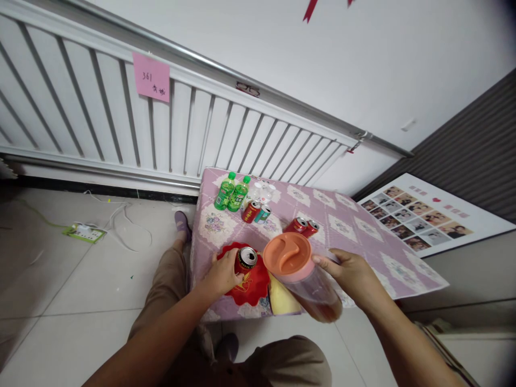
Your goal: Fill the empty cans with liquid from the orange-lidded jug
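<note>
red can (245, 260) in grip btwn l fingers (231, 263), orange-lidded pitcher (316, 293) in r fingers (342, 255)

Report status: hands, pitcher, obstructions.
Left hand gripping opened drink can, red tray beneath. Right hand holding lidded pitcher tilted toward can, brown liquid inside. Two red cans beyond, seemingly not blocking.

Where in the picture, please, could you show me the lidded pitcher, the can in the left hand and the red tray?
Lidded pitcher (308, 286), head view: its clear body.
Can (244, 258), head view: its silver top.
Red tray (247, 300), head view: its scalloped rim.
</note>
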`<action>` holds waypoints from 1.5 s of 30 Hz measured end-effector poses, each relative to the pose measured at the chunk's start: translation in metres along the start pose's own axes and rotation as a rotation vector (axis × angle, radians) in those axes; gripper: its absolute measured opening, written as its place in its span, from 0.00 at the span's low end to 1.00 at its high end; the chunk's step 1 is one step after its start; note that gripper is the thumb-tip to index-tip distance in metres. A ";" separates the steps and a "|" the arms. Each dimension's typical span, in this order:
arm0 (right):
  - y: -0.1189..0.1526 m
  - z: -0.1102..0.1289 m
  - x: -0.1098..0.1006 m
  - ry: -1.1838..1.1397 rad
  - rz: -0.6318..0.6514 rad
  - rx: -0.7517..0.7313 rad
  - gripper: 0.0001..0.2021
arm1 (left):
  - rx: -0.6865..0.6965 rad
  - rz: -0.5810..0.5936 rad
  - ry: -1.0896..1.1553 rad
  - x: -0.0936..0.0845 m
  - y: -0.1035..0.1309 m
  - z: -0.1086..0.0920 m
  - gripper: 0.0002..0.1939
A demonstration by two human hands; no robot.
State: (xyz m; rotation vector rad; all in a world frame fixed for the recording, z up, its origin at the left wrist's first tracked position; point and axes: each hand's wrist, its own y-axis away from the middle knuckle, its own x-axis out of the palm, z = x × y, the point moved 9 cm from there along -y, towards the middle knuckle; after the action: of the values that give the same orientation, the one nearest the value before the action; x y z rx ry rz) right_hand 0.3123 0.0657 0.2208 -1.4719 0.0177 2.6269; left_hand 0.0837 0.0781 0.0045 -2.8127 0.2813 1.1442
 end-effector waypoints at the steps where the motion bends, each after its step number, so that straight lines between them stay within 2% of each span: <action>1: 0.000 0.000 0.000 0.002 0.003 -0.002 0.19 | -0.002 0.002 0.000 0.000 0.000 0.000 0.36; 5: -0.001 0.000 0.000 0.028 -0.007 -0.025 0.18 | -0.005 0.005 0.002 0.000 0.000 -0.001 0.37; 10: -0.003 -0.002 0.000 0.092 -0.017 -0.042 0.21 | -0.004 0.006 0.006 0.000 0.000 0.000 0.36; 17: -0.005 -0.004 0.004 0.061 -0.003 -0.047 0.20 | -0.006 0.003 0.001 0.001 0.000 0.001 0.37; 22: -0.004 0.002 0.004 0.062 -0.008 -0.062 0.23 | 0.000 0.005 0.001 -0.002 0.001 -0.002 0.36; 27: -0.005 0.002 0.005 0.053 0.005 -0.040 0.19 | -0.013 -0.003 -0.013 -0.001 -0.001 0.000 0.35; 36: -0.007 0.001 0.006 0.104 -0.001 -0.108 0.24 | -0.010 -0.007 0.013 -0.001 -0.001 0.001 0.34; 45: -0.007 0.003 0.009 0.101 0.029 -0.075 0.24 | 0.010 -0.020 0.002 -0.003 0.001 -0.001 0.34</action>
State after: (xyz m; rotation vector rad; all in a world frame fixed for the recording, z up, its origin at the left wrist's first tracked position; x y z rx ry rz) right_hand 0.3060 0.0740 0.2148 -1.6398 -0.0509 2.5992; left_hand 0.0817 0.0770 0.0076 -2.8021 0.2575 1.1324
